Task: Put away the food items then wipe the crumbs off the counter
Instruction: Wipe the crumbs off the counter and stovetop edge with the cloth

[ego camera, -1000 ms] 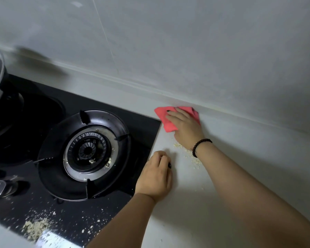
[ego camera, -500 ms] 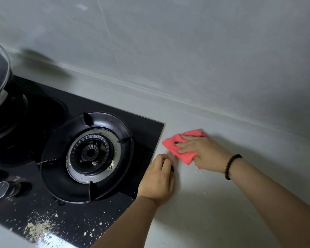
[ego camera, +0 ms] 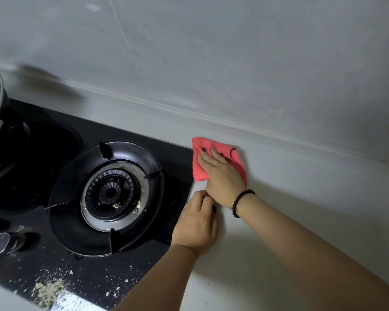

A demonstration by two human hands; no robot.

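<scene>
The right hand [ego camera: 222, 173], a dark bead bracelet [ego camera: 240, 202] on its wrist, presses a pink cloth [ego camera: 199, 160] flat under straight fingers on the pale worktop [ego camera: 312, 198], near the far wall and touching the right edge of the black hob [ego camera: 144, 265]. The left hand [ego camera: 195, 225] rests just near of it at the hob's edge, fingers curled under; whether it holds anything I cannot tell. Crumbs [ego camera: 48, 290] lie scattered on the near left part of the hob, near of the burner [ego camera: 110, 194].

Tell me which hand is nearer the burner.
Left. The left hand rests at the stove edge just right of the burner; the right hand presses the cloth farther right.
</scene>
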